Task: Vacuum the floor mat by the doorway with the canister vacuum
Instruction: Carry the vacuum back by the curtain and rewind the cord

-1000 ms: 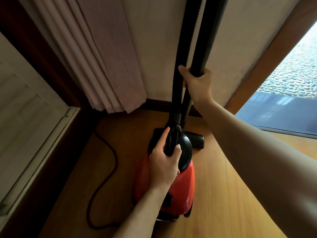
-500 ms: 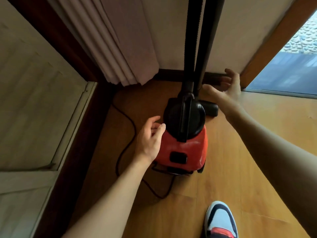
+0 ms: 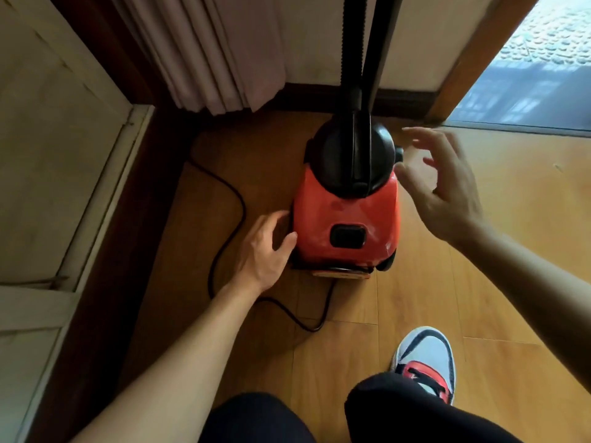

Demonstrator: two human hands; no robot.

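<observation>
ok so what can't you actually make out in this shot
Head view only:
Hose and wand: upper ends cut off by the top edge.
Floor nozzle: nearly all hidden behind the canister vacuum and right hand.
Right hand: motion-blurred, finger detail lost.
Left hand: whether its fingertips touch the vacuum's side is unclear.
Power cord: far end lost in shadow by the wall.

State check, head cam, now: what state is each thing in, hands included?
canister vacuum: standing on the wood floor.
hose and wand: upright, in neither hand.
power cord: slack, looped on the floor.
curtain: gathered, hanging.
left hand: open, touching the vacuum's left side.
right hand: open, in the air, holding nothing.
</observation>
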